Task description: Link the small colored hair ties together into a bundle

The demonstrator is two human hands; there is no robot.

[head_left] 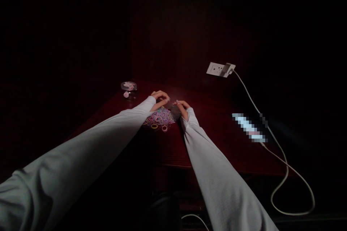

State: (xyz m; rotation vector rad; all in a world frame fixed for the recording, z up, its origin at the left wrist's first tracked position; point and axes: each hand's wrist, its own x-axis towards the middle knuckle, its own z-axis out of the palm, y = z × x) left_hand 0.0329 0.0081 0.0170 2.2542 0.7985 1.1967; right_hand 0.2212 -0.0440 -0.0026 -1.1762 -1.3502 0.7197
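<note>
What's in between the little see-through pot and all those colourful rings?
The left sleeve crosses between the see-through pot and the colourful rings. You can see it in the head view.

Multicoloured bands [162, 118] heaped loosely; on dark-red tabletop [214, 133].

Pile of bands [163, 118] on tabletop [211, 148]. Left of pile and farther back: container [129, 86]. Behind pile, off to right: socket panel [214, 69], plug [227, 69] in it. Right of pile: device [249, 128], cable [286, 168] from plug to device.
</note>
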